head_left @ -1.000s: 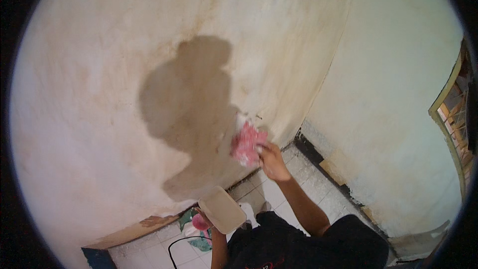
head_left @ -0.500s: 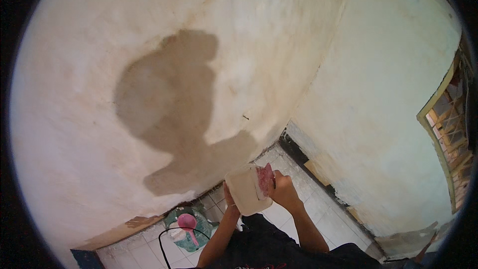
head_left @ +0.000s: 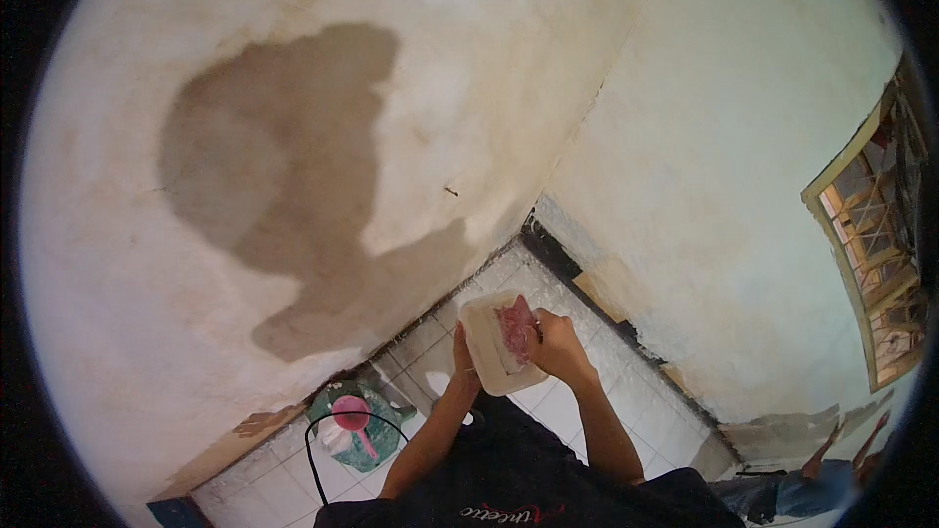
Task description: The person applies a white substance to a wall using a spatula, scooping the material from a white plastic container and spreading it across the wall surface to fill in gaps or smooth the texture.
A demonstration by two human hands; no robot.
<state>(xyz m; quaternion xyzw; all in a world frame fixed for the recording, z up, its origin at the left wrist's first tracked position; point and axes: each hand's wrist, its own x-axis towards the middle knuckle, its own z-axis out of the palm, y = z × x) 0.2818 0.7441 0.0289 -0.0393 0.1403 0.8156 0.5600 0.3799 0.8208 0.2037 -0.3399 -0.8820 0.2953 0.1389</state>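
a big wet patch [head_left: 293,176] is darkening the plaster wall [head_left: 509,49] ahead. down left, a green bucket [head_left: 357,420] with a pink scoop [head_left: 350,415] is standing on the tiled floor [head_left: 430,347]. the pale rectangular tub [head_left: 495,342], long axis pointing up-left toward the corner, is tilting open-side right; the left hand [head_left: 464,364] is gripping its edge, the right hand [head_left: 558,347] is pinching pink stuff [head_left: 515,325] inside.

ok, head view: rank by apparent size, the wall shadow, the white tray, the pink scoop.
1. wall shadow, by far the largest.
2. white tray, held nearer the camera, so it looks enlarged.
3. pink scoop, in the green bucket on the floor.
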